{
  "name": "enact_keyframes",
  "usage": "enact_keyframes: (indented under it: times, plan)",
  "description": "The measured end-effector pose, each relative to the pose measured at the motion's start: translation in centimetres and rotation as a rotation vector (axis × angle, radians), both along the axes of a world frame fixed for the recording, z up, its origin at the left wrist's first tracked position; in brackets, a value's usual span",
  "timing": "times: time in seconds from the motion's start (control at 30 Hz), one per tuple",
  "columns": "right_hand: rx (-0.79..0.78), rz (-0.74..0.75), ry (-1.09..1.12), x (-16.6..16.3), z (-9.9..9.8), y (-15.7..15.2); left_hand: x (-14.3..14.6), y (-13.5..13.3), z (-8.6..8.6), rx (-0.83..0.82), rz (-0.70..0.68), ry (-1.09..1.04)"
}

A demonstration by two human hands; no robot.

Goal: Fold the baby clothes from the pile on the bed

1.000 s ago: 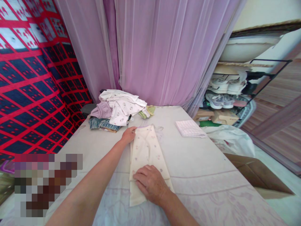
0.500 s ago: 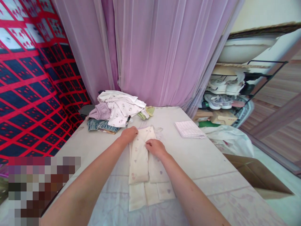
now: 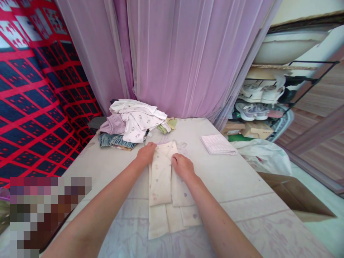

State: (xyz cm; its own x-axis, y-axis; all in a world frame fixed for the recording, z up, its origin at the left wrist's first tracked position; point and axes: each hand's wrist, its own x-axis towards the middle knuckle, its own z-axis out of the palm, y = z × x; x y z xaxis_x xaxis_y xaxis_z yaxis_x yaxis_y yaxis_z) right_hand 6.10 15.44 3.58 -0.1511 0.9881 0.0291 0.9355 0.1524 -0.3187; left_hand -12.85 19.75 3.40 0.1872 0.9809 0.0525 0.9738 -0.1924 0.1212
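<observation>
A cream garment [image 3: 161,179] printed with small hearts and cherry-like marks lies partly folded on the bed, its long panels running towards me. Whether it is a top or trousers I cannot tell. My left hand [image 3: 146,153] is closed on its upper left edge. On the other side, my right hand [image 3: 183,165] pinches the cloth at the edge of a folded-over panel, its fingers curled together. My right forearm covers part of the garment's right side.
A heap of clothes [image 3: 137,116] lies at the bed's far left, with jeans [image 3: 115,140] beneath. A folded striped cloth [image 3: 219,144] rests near the right edge. Beyond that edge stand a shoe rack [image 3: 301,77] and an open cardboard box [image 3: 292,195]. A purple curtain [image 3: 172,57] hangs behind.
My right hand has shifted slightly right and up along the folded panel. My left hand keeps its hold at the garment's upper left edge. The camera view has shifted a little.
</observation>
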Motion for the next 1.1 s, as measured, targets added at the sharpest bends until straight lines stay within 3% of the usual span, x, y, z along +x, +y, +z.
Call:
enact_keyframes:
  times: [0.13, 0.27, 0.4, 0.57, 0.77, 0.93, 1.1]
  plan:
    - [0.038, 0.098, 0.025, -0.2, -0.2, -0.2, 0.8, -1.8, 0.0, 0.038, -0.079, 0.011]
    - [0.080, 0.166, -0.047, -0.2, -0.8, -0.4, 1.2, -3.5, -1.5, -0.089, -0.225, -0.009]
    - [0.172, 0.161, -0.005, 0.1, -1.2, -1.3, 1.3, -4.3, -2.4, -0.159, -0.181, -0.025]
    - [0.209, 0.402, 0.050, 0.5, -2.0, -2.9, 1.7, -5.5, -2.7, -0.077, -0.158, -0.066]
    - [0.222, 0.392, 0.183, 1.1, -2.0, -4.8, 2.0, -7.5, -2.8, -0.044, -0.098, -0.093]
    - [0.231, 0.495, 0.328, 2.9, -1.7, -8.1, 2.2, -11.3, -2.7, -0.011, -0.182, -0.133]
    - [0.239, 0.573, 0.358, 3.6, -3.0, -10.5, 2.8, -14.8, -3.7, -0.087, -0.202, -0.126]
